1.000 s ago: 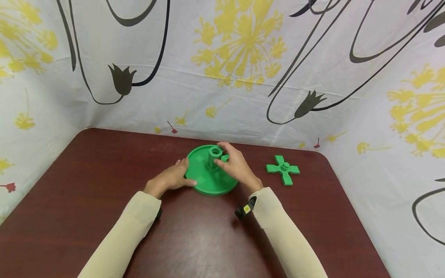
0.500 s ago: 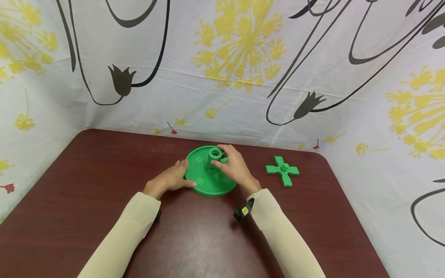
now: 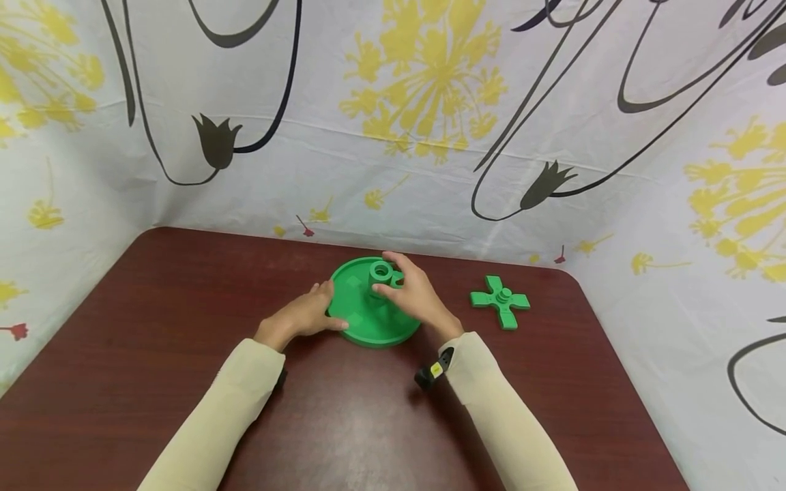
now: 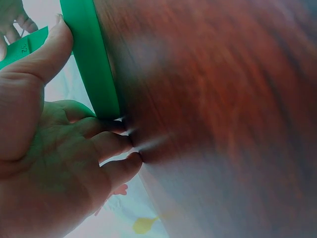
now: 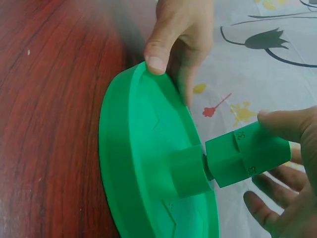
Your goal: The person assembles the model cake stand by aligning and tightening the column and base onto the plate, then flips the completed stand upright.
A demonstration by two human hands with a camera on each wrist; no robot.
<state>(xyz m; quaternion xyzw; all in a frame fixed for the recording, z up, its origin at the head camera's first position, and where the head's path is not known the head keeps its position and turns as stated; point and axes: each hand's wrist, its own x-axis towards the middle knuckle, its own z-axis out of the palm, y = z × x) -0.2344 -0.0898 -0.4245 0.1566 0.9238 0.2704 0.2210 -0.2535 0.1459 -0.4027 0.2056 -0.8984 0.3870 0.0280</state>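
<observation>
A round green tray [image 3: 368, 331] with a raised rim lies on the table. My left hand [image 3: 301, 314] grips its left edge, thumb over the rim and fingers along the outside. From the tray's middle rises a short round post [image 5: 185, 173]. Directly above it, on the same axis, is a green block-sided piece [image 5: 223, 156] marked 32 and 33, with a dark narrow neck between the two. My right hand [image 3: 417, 293] holds this piece, its thumb against one side and the fingers spread behind. Seen from above, the piece has a round hole in its top.
A green four-armed cross [image 3: 505, 299] with a threaded-looking stub at its centre lies on the table [image 3: 344, 423] to the right of the tray. Behind the table hangs a patterned white cloth [image 3: 344, 157], close to its far edge.
The right thumb and fingers shift slightly around the upper piece. My left hand and the tray stay in place.
</observation>
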